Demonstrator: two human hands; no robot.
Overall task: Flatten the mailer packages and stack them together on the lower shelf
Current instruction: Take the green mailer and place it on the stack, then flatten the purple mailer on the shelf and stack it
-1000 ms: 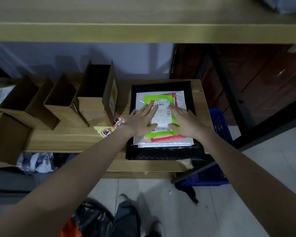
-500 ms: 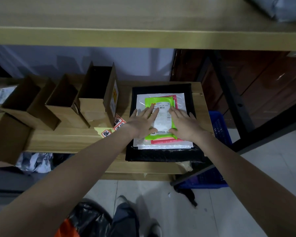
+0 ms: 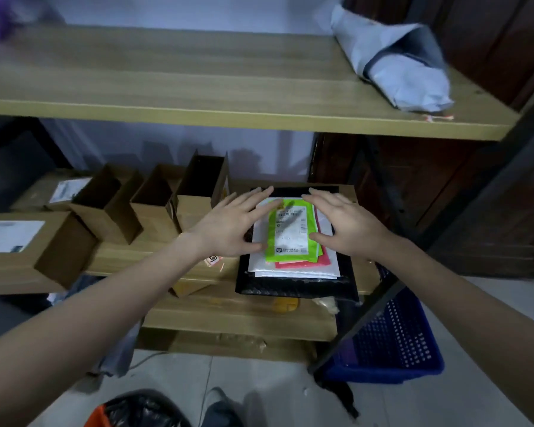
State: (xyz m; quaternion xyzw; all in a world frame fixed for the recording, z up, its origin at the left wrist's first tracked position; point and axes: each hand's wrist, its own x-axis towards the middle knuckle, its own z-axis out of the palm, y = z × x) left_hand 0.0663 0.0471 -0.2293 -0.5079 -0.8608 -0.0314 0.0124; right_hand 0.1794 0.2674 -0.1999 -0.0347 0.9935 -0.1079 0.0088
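Observation:
A stack of flat mailers lies at the right end of the lower shelf (image 3: 198, 272). The bottom one is a black bubble mailer (image 3: 293, 288), with a white mailer (image 3: 290, 269) on it, then a pink one (image 3: 318, 260), and a green one (image 3: 290, 232) with a white label on top. My left hand (image 3: 228, 223) hovers over the stack's left side, fingers straight and spread. My right hand (image 3: 342, 223) hovers over the right side the same way. Neither holds anything. A crumpled grey mailer (image 3: 395, 60) lies on the upper shelf (image 3: 198, 87) at the right.
Several open cardboard boxes (image 3: 154, 198) stand in a row on the lower shelf left of the stack. A labelled box (image 3: 22, 241) sits at the far left. A blue plastic basket (image 3: 392, 337) stands on the floor at the right. A black bag (image 3: 142, 408) lies near my feet.
Both hands have lifted off the green mailer and spread apart above the stack. My head has tilted up, bringing the upper shelf and the grey mailer into view.

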